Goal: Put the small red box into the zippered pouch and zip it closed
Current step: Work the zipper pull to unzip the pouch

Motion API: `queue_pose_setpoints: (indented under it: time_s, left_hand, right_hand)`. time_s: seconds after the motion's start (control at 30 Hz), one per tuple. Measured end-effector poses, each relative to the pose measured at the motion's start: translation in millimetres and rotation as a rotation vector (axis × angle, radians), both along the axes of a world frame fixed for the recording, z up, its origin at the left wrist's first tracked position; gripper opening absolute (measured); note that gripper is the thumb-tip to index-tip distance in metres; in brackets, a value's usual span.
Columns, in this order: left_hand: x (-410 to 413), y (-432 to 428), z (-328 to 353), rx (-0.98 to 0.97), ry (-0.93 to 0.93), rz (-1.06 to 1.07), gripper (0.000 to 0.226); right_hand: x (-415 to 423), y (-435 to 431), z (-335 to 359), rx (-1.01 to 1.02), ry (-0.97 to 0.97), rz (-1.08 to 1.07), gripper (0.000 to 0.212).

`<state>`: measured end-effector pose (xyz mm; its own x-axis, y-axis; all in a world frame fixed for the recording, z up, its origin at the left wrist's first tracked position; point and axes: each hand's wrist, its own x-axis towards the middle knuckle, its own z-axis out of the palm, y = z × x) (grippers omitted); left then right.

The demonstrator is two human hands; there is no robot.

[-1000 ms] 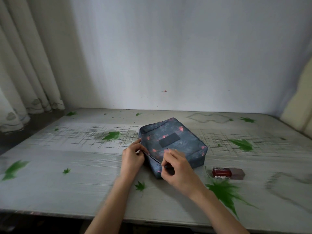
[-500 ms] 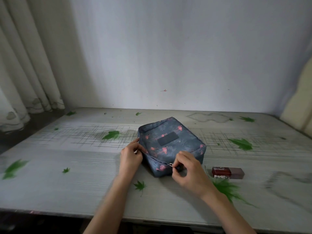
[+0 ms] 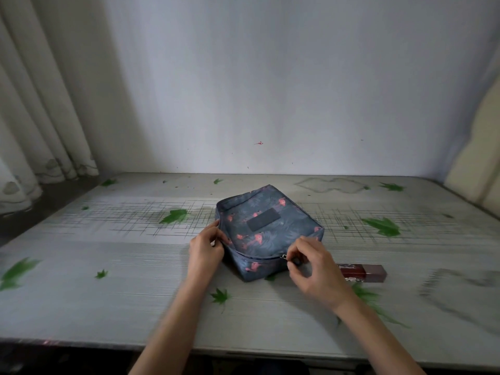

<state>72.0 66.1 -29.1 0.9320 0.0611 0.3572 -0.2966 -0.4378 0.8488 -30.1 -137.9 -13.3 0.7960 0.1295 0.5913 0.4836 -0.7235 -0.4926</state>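
A dark blue zippered pouch (image 3: pixel 266 228) with pink flamingo print lies flat in the middle of the table. My left hand (image 3: pixel 205 247) pinches the pouch's near left corner. My right hand (image 3: pixel 315 269) pinches the metal zipper pull (image 3: pixel 284 256) on the front side, toward the pouch's right corner. The small red box (image 3: pixel 364 272) lies on the table just right of my right hand, outside the pouch, partly hidden by my wrist.
The table (image 3: pixel 108 280) has a pale top printed with green leaves and dark grid lines. A white wall (image 3: pixel 270 90) stands close behind it. Curtains (image 3: pixel 40 131) hang at the left, and a cream panel (image 3: pixel 476 163) leans at the far right.
My right hand has drawn the zipper pull to the right along the pouch's front side. My left hand has stayed on the left corner. The red box has not moved.
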Motion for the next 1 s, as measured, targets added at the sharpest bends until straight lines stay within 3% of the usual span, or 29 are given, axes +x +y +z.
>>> queue_pose_setpoints:
  time_s: [0.13, 0.27, 0.33, 0.4, 0.5, 0.6, 0.67, 1.0]
  left_hand:
    - [-3.8, -3.1, 0.5, -0.002, 0.042, -0.016, 0.036]
    - [-14.2, -10.2, 5.8, -0.086, 0.117, 0.004, 0.026]
    - [-22.0, -16.1, 6.7, -0.134, 0.169, -0.034, 0.033]
    - [-30.2, -22.5, 3.9, -0.210, 0.242, -0.101, 0.047]
    - [-40.0, -31.4, 0.2, -0.281, 0.301, -0.175, 0.060]
    - [-41.7, -34.8, 4.6, -0.317, 0.319, -0.199, 0.065]
    - [-40.1, -32.9, 10.5, -0.351, 0.353, -0.201, 0.070]
    - [-21.0, -11.5, 22.4, -0.309, 0.360, -0.178, 0.054]
  right_hand:
    - [1.5, -4.6, 5.4, 0.024, -0.018, -0.048, 0.010]
    - [19.8, -14.7, 15.2, 0.086, -0.106, -0.279, 0.011]
    - [33.7, -23.5, 19.0, 0.113, -0.048, -0.418, 0.020]
    - [45.6, -32.1, 22.6, 0.181, 0.131, -0.485, 0.024]
    - [57.0, -37.5, 23.1, 0.251, 0.340, -0.469, 0.016]
    - [56.7, -37.1, 20.3, 0.283, 0.355, -0.449, 0.014]
    - [52.6, -36.4, 19.2, 0.293, 0.361, -0.442, 0.024]
    - [24.6, -8.0, 17.4, 0.311, 0.412, -0.342, 0.021]
